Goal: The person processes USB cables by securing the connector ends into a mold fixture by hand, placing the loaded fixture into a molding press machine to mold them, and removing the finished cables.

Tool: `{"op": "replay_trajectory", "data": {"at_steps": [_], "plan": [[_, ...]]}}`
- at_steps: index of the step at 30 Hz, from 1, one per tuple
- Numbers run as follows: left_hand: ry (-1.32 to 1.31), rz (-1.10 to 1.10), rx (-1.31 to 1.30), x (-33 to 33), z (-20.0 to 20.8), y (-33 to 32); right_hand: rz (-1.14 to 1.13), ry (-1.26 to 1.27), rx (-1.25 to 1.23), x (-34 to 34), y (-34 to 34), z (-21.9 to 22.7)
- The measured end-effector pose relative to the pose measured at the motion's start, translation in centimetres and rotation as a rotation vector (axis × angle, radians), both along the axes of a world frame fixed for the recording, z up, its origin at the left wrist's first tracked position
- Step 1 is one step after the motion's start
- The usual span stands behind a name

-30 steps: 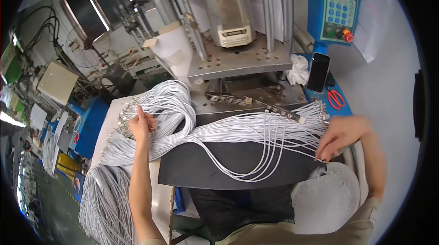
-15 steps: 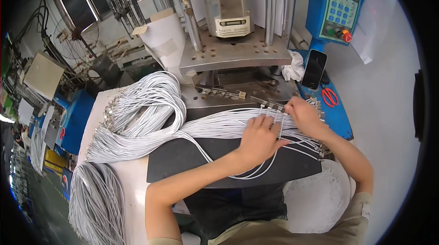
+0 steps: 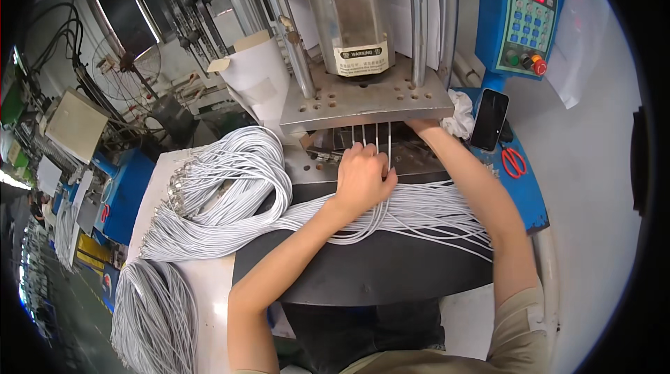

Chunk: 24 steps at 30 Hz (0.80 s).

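Up close to the press, the left hand point(image 3: 363, 175) lies palm down with its fingers together, pressing a fan of white cables point(image 3: 419, 210) flat where their ends run under the grey metal plate point(image 3: 366, 98) of the machine. The right hand point(image 3: 422, 126) reaches in beneath that plate's edge, mostly hidden, so I cannot tell whether it is spread or pinching anything. The cables stretch across a dark mat point(image 3: 363, 269) on the counter point(image 3: 209, 283) and sweep left into a large looped bundle point(image 3: 223, 185). Another white coil point(image 3: 150, 318) hangs off the counter's lower left corner. Right of the press sit a black phone point(image 3: 488, 118), red-handled scissors point(image 3: 514, 162) and a blue control box point(image 3: 527, 11).
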State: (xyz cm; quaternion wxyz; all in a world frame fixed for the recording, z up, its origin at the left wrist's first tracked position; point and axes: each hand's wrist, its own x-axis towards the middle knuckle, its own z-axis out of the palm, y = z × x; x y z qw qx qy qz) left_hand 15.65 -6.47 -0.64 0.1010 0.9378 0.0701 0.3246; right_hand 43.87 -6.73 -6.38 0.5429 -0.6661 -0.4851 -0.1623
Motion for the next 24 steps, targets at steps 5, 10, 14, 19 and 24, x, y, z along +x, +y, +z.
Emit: {"op": "replay_trajectory", "data": {"at_steps": [5,10,14,19,24], "plan": [[0.148,0.008,-0.216,1.6,-0.6,2.6,-0.264,-0.559,-0.075,-0.6,-0.6,0.6],[0.223,0.003,-0.467,1.3,1.7,3.9,-0.167,-0.407,-0.508,-4.2,-3.8,2.8],[-0.011,-0.001,0.093,0.3,-0.1,6.2,-0.089,-0.543,-0.558,-10.0,-5.8,3.7],[0.078,0.002,0.125,0.1,-0.8,6.0,-0.082,-0.656,-0.613,-10.2,-5.9,3.5],[0.118,-0.097,0.079,-1.8,0.7,3.4,-0.177,-0.711,-0.626,-11.8,-9.0,3.1]]}}
